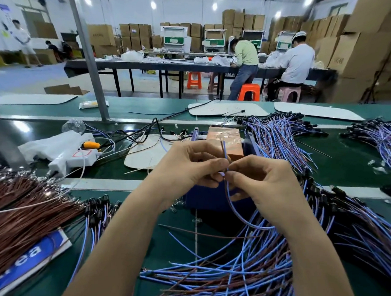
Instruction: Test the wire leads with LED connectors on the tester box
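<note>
Blue-and-brown wire lead (226, 191) pinched by left hand (186, 164) and right hand (269, 184), fingertips clamped on it | above copper-topped tester box (227, 144), mostly hidden behind hands | LED connector indiscernible | green tabletop (349, 162)

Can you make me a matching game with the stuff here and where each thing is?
Things:
1 wire lead
2 tester box
3 brown wire pile
4 orange stool

Places:
A far left of the bench
B on the floor by the far table
C pinched between left hand and right hand
D just behind the hands

Pairs: 1-C, 2-D, 3-A, 4-B.
</note>
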Motion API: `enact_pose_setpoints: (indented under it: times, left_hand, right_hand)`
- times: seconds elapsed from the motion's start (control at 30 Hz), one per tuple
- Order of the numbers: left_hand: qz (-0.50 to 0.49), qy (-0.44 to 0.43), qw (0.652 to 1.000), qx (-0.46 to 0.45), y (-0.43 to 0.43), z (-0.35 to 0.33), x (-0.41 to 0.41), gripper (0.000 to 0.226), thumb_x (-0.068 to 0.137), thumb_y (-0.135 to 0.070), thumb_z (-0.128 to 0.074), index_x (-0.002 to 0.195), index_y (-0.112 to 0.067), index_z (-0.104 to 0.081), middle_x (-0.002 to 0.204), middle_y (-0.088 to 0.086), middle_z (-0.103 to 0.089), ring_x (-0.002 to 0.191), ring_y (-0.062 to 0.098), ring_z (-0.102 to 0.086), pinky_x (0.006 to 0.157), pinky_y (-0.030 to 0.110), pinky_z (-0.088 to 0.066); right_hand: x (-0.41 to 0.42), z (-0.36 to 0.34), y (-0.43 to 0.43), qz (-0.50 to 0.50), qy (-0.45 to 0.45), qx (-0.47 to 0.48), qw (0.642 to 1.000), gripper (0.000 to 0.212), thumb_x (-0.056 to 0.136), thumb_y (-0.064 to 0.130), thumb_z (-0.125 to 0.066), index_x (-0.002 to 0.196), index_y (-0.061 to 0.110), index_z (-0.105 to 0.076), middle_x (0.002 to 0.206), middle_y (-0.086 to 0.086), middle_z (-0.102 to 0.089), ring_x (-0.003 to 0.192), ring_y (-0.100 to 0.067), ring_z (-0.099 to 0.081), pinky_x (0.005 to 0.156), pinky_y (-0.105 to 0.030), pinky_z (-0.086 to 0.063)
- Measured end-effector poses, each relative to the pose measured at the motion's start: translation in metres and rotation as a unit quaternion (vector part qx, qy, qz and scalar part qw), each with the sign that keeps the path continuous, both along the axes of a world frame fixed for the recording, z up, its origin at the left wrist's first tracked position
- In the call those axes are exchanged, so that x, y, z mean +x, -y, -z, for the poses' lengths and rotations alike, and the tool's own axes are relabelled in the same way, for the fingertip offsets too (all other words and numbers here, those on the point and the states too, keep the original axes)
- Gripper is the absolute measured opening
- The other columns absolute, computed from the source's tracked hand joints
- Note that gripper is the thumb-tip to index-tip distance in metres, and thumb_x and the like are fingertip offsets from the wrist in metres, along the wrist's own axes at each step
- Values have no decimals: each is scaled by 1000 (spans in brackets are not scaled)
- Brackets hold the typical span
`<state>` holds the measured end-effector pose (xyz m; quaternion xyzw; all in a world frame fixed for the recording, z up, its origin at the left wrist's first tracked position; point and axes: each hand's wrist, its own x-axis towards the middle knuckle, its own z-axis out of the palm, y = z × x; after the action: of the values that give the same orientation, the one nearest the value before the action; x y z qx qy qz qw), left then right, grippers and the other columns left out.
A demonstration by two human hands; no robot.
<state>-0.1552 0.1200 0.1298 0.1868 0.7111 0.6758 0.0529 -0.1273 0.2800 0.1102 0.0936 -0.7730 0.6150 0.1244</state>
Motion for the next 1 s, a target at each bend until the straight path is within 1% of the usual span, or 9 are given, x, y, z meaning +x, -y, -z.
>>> enact_pose_setpoints:
  times: [0.1,0.2,0.33,0.4,0.47,0.53,0.63,0.83,1.0]
  left_hand:
    - [-5,19,1000,-5,2,1,-1,10,84,-3,-66,76,-9,-63,71,6,-71,54,9,-63,52,19,-53]
    - [-3,49,999,2,3,4,-5,12,89,-3,-61,78,-7,-58,70,8,-72,50,10,-63,50,19,-51]
    - [-33,61,994,-85,10,11,-13,18,92,-11,-60,75,-4,-63,59,5,-68,45,9,-59,45,17,-48]
    - [-44,64,988,-131,13,15,-16,24,93,-15,-60,73,-3,-65,57,4,-66,44,9,-58,44,17,-46]
    - [-40,68,984,-159,12,18,-17,26,93,-17,-59,72,-4,-67,55,2,-65,43,9,-56,44,16,-45]
    - [-45,71,982,-170,8,21,-18,27,94,-16,-59,72,-4,-67,53,2,-63,42,8,-55,43,16,-45]
    - [-64,70,981,-172,7,24,-20,26,94,-15,-59,73,-3,-67,54,3,-63,42,9,-55,43,17,-45]
    - [-72,68,982,-161,7,26,-22,18,93,-13,-59,83,-1,-68,56,4,-64,42,10,-56,43,18,-45]
    - [-83,57,980,-173,5,28,-24,19,93,-12,-58,79,-3,-67,56,6,-64,43,11,-56,43,18,-45]
  right_hand:
    - [-2,3,2,4,38,-59,998,13,84,-2,-67,75,7,-69,65,-11,-70,59,-18,-67,52,-25,-55]
    - [-6,7,2,48,75,-96,991,13,89,-5,-59,82,5,-63,62,-9,-71,52,-19,-67,45,-23,-51]
    - [-9,13,-11,122,83,-28,989,19,89,1,-60,79,14,-69,49,-3,-64,37,-11,-54,36,-16,-38]
    - [-10,17,-17,138,86,8,987,17,89,10,-65,76,18,-71,46,-1,-61,34,-7,-48,36,-14,-34]
    - [-12,19,-21,149,91,35,984,18,88,16,-67,72,21,-72,43,1,-58,33,-4,-44,41,-17,-36]
    - [-13,21,-23,159,94,60,981,20,88,19,-68,68,24,-71,42,4,-57,33,-2,-43,48,-21,-36]
    - [-14,22,-23,167,91,82,978,22,88,20,-68,67,26,-70,42,6,-58,35,0,-47,52,-21,-36]
    - [-16,24,-30,188,111,81,973,22,87,15,-65,66,17,-69,40,4,-56,32,-1,-43,51,-24,-34]
    - [-14,24,-38,193,128,83,969,21,86,14,-63,67,14,-69,40,3,-54,36,-5,-41,48,-24,-31]
